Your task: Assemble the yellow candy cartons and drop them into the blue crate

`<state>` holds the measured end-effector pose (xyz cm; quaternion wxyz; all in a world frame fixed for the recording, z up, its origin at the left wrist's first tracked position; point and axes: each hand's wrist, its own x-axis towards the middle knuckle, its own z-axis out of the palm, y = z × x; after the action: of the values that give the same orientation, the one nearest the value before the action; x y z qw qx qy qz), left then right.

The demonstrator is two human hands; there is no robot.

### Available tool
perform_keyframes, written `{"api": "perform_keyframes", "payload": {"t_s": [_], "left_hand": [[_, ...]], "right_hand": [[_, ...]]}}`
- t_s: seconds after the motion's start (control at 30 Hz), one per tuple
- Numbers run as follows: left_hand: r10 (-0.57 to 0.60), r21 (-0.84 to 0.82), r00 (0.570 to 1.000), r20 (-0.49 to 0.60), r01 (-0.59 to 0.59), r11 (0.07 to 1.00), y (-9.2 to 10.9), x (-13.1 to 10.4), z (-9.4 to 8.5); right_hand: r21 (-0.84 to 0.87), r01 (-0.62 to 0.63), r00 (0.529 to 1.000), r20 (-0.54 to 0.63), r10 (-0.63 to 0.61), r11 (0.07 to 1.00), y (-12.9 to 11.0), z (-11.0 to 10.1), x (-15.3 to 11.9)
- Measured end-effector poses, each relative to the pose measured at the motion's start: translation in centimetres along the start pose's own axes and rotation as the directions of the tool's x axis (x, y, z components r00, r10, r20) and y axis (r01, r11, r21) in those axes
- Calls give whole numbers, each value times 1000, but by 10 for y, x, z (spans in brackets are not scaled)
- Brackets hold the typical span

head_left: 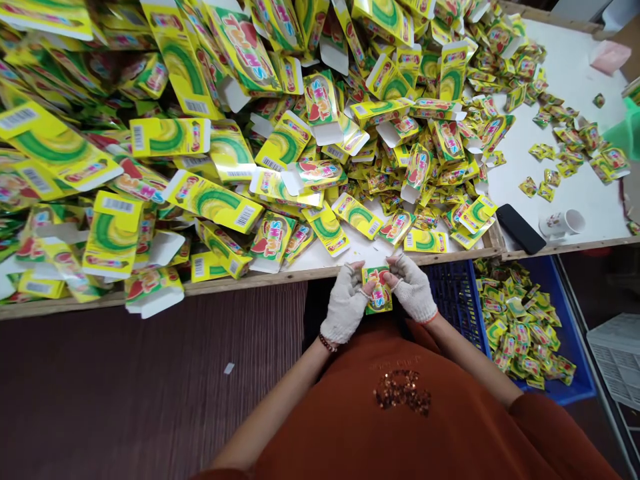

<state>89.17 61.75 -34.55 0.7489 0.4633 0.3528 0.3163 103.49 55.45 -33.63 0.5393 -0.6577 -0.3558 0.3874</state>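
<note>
Between my two gloved hands is a small yellow-green candy box [377, 291] with a watermelon print, held just off the table's front edge. My left hand [346, 300], in a white fingerless glove, pinches the box's left side with its thumb on the front. On the other side, my right hand [411, 288] grips the upper right part with thumb and fingers. Fingertips hide parts of the box, and its back is out of sight. Close in front of my hands, more flat yellow boxes [357, 215] lie on the table.
A heap of boxes [215, 203] covers the table's left and middle. Small candy packets [570, 143] lie scattered at the right, near a black phone [520, 229] and a white mug [563, 223]. Below stands a blue crate [575, 333] of filled packs. The wooden table edge [280, 279] runs before me.
</note>
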Motion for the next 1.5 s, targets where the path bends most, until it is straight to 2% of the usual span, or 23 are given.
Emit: {"api": "perform_keyframes", "payload": {"t_s": [0.13,0.27,0.33,0.43,0.47,0.53,0.63,0.7,0.77,0.9,1.0,1.07,1.17,1.23,1.3,1.4,1.5], "left_hand": [[-134,53,989,54,132,990,-17,-14,-16],[-221,165,965,139,197,966,-24,-27,-26],[-237,175,959,159,209,962,-22,-29,-27],[-245,140,958,147,225,964,-16,-26,-25],[-250,134,957,147,232,964,-15,-24,-25],[-256,159,952,166,230,960,-13,-22,-26],[-209,317,956,204,137,939,-7,-23,-29],[-162,423,961,226,53,904,0,-23,-30],[-144,467,960,241,15,884,8,-22,-30],[-155,467,963,219,36,883,16,-18,-29],[-109,470,975,194,5,883,10,-24,-32],[0,487,975,223,-111,867,1,-31,-37],[191,506,935,298,-324,799,-13,-41,-45],[253,505,914,317,-388,771,-20,-44,-48],[294,498,901,319,-424,757,-24,-44,-48],[355,508,880,316,-473,720,-27,-41,-45],[375,540,862,342,-507,672,-20,-34,-42]], "right_hand": [[-162,-26,989,138,49,987,7,-7,-16],[-314,13,958,277,78,949,10,-12,-26],[-254,-27,957,273,99,967,11,-11,-28],[-71,-147,963,217,159,987,13,-8,-26],[-56,-164,961,216,172,985,12,-7,-26],[-149,-125,956,247,159,981,9,-8,-27],[-339,40,946,317,74,940,-1,-11,-29],[-364,99,936,349,37,926,-7,-12,-30],[-349,92,936,349,38,933,-13,-10,-28],[-333,24,947,311,86,943,-16,-6,-24],[-331,10,937,333,107,943,-13,-9,-24],[-338,44,923,374,91,940,-10,-14,-28],[-321,179,888,460,-12,930,-4,-21,-36],[-313,272,858,507,-82,910,-1,-23,-40],[-351,330,837,539,-99,877,0,-22,-42],[-405,309,842,537,-51,861,0,-17,-41],[-376,167,887,461,27,911,1,-11,-35]]}}
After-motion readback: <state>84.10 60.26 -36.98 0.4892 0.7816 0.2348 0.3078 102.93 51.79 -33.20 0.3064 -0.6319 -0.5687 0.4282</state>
